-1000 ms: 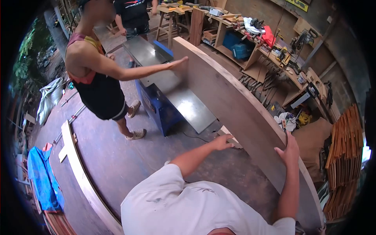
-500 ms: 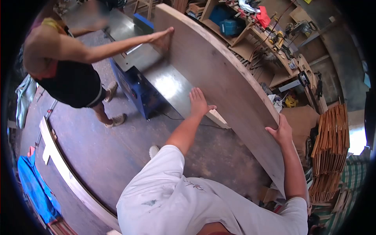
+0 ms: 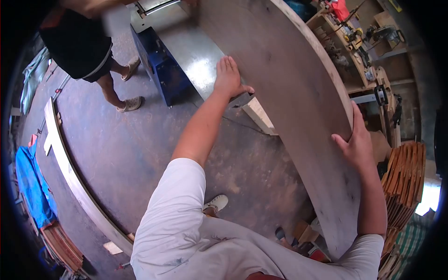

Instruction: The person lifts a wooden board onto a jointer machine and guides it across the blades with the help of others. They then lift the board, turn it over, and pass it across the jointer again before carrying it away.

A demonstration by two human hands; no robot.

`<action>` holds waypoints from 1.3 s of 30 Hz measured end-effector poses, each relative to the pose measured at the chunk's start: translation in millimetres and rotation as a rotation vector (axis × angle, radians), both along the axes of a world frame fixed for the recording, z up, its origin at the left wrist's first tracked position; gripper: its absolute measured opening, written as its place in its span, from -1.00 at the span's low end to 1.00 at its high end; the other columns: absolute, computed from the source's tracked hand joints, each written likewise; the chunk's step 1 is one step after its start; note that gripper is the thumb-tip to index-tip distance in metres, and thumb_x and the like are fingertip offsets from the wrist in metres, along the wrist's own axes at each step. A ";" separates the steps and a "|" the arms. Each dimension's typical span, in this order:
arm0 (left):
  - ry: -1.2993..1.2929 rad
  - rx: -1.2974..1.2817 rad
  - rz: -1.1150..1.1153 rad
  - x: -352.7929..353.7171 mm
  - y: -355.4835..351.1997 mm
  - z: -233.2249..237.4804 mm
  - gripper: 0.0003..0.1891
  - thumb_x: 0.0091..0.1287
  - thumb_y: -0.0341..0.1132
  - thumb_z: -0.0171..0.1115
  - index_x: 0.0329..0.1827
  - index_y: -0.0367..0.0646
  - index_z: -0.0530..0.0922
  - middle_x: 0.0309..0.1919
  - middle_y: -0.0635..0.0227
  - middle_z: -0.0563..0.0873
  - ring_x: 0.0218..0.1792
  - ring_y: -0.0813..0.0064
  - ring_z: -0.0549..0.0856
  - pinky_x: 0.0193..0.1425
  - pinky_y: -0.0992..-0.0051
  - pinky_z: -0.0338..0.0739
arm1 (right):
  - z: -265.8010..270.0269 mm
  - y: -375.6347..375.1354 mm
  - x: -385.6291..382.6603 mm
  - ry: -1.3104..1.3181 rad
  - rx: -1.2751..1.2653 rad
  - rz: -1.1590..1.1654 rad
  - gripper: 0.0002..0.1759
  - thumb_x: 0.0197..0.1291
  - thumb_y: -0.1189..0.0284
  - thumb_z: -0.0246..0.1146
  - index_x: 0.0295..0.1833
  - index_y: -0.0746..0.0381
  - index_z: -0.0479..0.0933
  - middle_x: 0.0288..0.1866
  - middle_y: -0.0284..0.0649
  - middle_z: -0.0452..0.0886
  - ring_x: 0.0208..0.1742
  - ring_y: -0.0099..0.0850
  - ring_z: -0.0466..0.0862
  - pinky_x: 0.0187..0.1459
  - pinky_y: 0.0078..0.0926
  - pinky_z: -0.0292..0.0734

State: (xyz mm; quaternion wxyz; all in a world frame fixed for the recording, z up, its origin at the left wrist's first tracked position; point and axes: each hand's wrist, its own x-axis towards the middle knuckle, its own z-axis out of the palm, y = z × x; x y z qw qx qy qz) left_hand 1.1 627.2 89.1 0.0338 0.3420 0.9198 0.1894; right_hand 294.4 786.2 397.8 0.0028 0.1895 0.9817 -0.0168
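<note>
A long, wide wooden board (image 3: 289, 79) stands on its edge, its brownish face turned toward me. Its lower edge is over a shiny metal machine table (image 3: 198, 51). My left hand (image 3: 228, 80) lies against the board's face near the lower edge, with fingers extended flat and thumb out to the side. Around the pale upper edge curls my right hand (image 3: 357, 144), thumb on the face and fingers hidden behind. At the top, another person's arm (image 3: 105, 5) reaches toward the far part of the board, blurred.
A blue machine base (image 3: 163, 65) stands below the metal table. The other person's shoe (image 3: 130, 103) is beside it. A long pale plank (image 3: 77, 179) lies at left, near a blue cloth (image 3: 32, 184). Stacked wood strips (image 3: 403, 177) and a cluttered tool shelf (image 3: 368, 60) line the right.
My view has dropped and come closer, so the other person's upper body has left the picture. More of the board's face shows. My shoe now shows beneath me.
</note>
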 end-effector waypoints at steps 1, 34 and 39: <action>0.009 0.013 -0.007 0.2 -0.2 -0.9 0.57 -0.13 0.57 0.39 0.55 -0.71 -0.11 0.56 -0.46 0.06 0.65 -0.25 -0.03 0.70 -0.03 -0.22 | -0.3 -0.6 -0.6 -0.005 -0.010 -0.034 0.17 -0.01 0.43 0.57 0.65 0.16 0.01 0.45 0.09 0.43 0.33 0.14 0.55 0.25 -0.06 0.54; -0.056 -0.029 -0.002 -37.1 -8.9 11.5 0.59 -0.13 0.59 0.38 0.57 -0.69 -0.15 0.59 -0.40 0.04 0.67 -0.17 -0.06 0.72 0.06 -0.24 | -3.1 -14.9 -42.9 0.078 0.047 0.072 0.30 -0.05 0.54 0.55 0.72 -0.15 -0.10 0.33 0.00 0.54 0.26 0.06 0.61 0.21 -0.12 0.58; -0.049 -0.035 0.004 -42.0 -9.8 14.4 0.58 -0.11 0.60 0.36 0.58 -0.67 -0.14 0.60 -0.37 0.04 0.67 -0.15 -0.06 0.72 0.06 -0.24 | -3.0 -12.8 -47.5 0.052 0.064 0.031 0.31 -0.06 0.54 0.56 0.72 -0.15 -0.11 0.38 0.01 0.51 0.30 0.06 0.59 0.26 -0.11 0.58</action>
